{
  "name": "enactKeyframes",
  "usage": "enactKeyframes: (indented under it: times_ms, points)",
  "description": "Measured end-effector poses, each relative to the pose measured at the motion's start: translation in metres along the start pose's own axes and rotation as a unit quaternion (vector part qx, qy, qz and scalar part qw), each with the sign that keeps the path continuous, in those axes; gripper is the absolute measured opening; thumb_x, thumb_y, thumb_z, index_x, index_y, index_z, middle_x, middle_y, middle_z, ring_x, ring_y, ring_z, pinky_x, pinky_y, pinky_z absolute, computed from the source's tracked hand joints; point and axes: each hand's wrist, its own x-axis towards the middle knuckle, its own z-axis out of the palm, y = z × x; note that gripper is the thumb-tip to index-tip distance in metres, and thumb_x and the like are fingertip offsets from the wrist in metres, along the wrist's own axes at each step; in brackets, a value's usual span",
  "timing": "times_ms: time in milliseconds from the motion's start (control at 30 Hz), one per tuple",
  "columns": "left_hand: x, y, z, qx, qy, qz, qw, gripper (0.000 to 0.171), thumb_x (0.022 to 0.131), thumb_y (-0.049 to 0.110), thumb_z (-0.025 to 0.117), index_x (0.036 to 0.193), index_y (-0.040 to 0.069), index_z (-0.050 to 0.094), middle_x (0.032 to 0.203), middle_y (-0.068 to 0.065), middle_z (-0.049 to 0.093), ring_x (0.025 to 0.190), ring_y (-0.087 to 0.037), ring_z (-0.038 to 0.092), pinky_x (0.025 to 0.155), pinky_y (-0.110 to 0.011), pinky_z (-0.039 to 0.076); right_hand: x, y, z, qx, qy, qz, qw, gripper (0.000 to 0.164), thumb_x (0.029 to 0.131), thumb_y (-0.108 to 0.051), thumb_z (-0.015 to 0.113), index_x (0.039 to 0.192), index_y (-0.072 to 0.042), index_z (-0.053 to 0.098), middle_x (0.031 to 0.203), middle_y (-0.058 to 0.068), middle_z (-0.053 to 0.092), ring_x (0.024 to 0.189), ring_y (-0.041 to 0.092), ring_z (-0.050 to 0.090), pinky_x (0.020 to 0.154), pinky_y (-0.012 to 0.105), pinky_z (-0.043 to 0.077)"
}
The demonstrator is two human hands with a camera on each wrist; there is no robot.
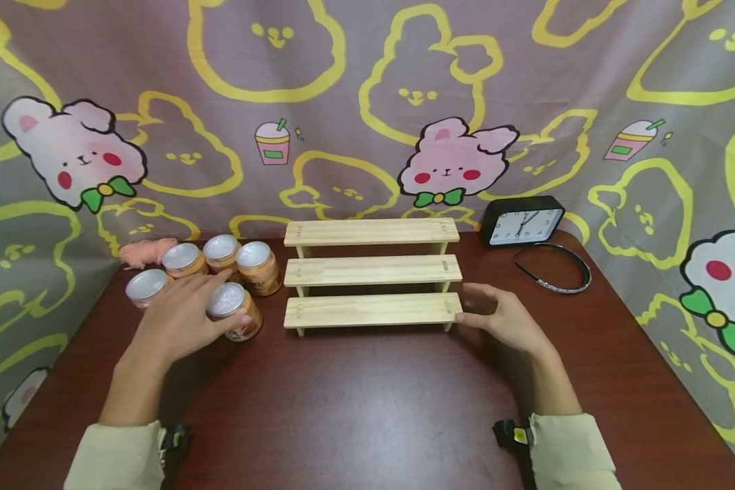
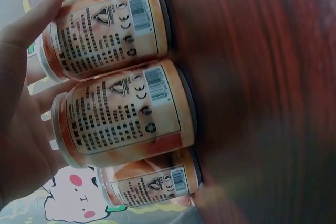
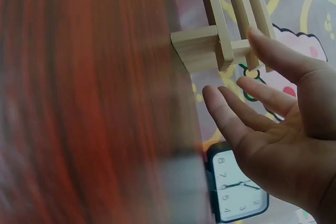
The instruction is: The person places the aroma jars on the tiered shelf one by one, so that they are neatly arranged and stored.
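Observation:
My left hand (image 1: pixel 180 309) reaches over a group of cans with silver lids and orange printed labels. Its thumb and index finger grip the front can (image 1: pixel 243 320), which stands on the table; in the left wrist view the thumb lies by that can's (image 2: pixel 107 30) lid rim. Several more cans stand close behind and to the left, one of them (image 1: pixel 145 286) partly covered by the hand. My right hand (image 1: pixel 505 320) holds nothing, its fingers spread loosely at the right end of a three-tier wooden shelf (image 1: pixel 372 311), thumb tip right at the lowest board.
A black-framed clock (image 1: pixel 523 221) stands at the back right, with a dark headband (image 1: pixel 566 289) in front of it. Pink yarn (image 1: pixel 149 252) lies behind the cans. A cartoon-printed curtain (image 1: pixel 343 116) surrounds the dark red table (image 1: pixel 367 408).

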Motion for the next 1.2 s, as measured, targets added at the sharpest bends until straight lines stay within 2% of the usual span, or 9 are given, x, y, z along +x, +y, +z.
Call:
enactKeyframes:
  times_ms: [100,167,367,500,667,933,1200]
  points:
    - [-0.001,-0.002,0.0,0.001,-0.008,0.001,1.0,0.093,0.083,0.065,0.072,0.143,-0.003,0.052,0.131,-0.026,0.061,0.124,-0.047,0.051,0.101,-0.064,0.036,0.001,0.004,0.002,0.027,-0.003,0.016,1.0,0.065,0.09,-0.016,0.079,0.143,0.008,0.05,0.139,0.025,0.057,0.122,0.038,0.06,0.087,0.022,0.051]
    - [-0.001,-0.003,0.0,-0.002,-0.009,0.005,0.9999,0.092,0.083,0.065,0.074,0.142,-0.002,0.054,0.129,-0.025,0.062,0.121,-0.045,0.054,0.099,-0.063,0.038,0.001,0.008,0.003,0.053,-0.002,0.031,0.998,0.063,0.09,-0.013,0.078,0.143,0.008,0.05,0.138,0.026,0.057,0.122,0.038,0.06,0.084,0.018,0.051]
    - [-0.001,-0.007,0.001,-0.018,0.005,0.017,0.9997,0.084,0.078,0.058,0.082,0.135,-0.001,0.06,0.119,-0.02,0.068,0.112,-0.042,0.059,0.092,-0.061,0.042,0.001,0.015,0.008,0.155,-0.011,0.055,0.986,0.059,0.092,-0.002,0.073,0.143,0.011,0.046,0.139,0.031,0.053,0.115,0.024,0.064,0.087,0.025,0.055]
    - [-0.001,-0.007,0.001,-0.045,0.022,0.015,0.9986,0.069,0.08,0.056,0.081,0.122,0.003,0.067,0.107,-0.014,0.07,0.097,-0.036,0.063,0.081,-0.057,0.046,0.002,0.017,0.01,0.213,-0.024,0.053,0.975,0.059,0.094,0.003,0.068,0.145,0.015,0.041,0.141,0.034,0.048,0.11,0.014,0.064,0.091,0.029,0.055]
    - [0.0,-0.008,0.0,-0.082,0.026,0.007,0.9963,0.051,0.081,0.058,0.08,0.103,0.014,0.07,0.092,-0.003,0.069,0.082,-0.024,0.062,0.071,-0.047,0.047,0.006,0.018,0.008,0.225,-0.023,0.064,0.972,0.058,0.094,0.003,0.067,0.145,0.014,0.041,0.141,0.032,0.049,0.107,0.011,0.064,0.09,0.028,0.055]
    - [0.0,-0.012,0.001,-0.116,0.027,-0.009,0.9929,0.053,0.078,0.056,0.084,0.104,0.012,0.072,0.092,-0.003,0.071,0.082,-0.024,0.063,0.071,-0.046,0.047,0.01,0.017,0.006,0.231,-0.029,0.071,0.97,0.057,0.093,0.003,0.069,0.143,0.014,0.043,0.129,0.023,0.058,0.104,0.01,0.065,0.087,0.027,0.055]
    - [0.002,-0.014,0.002,-0.133,0.017,-0.016,0.9909,0.049,0.077,0.057,0.085,0.098,0.014,0.072,0.087,0.0,0.07,0.078,-0.021,0.06,0.068,-0.042,0.047,0.009,0.018,0.005,0.228,-0.039,0.065,0.971,0.057,0.093,0.002,0.068,0.142,0.015,0.043,0.128,0.026,0.058,0.104,0.01,0.065,0.087,0.027,0.055]
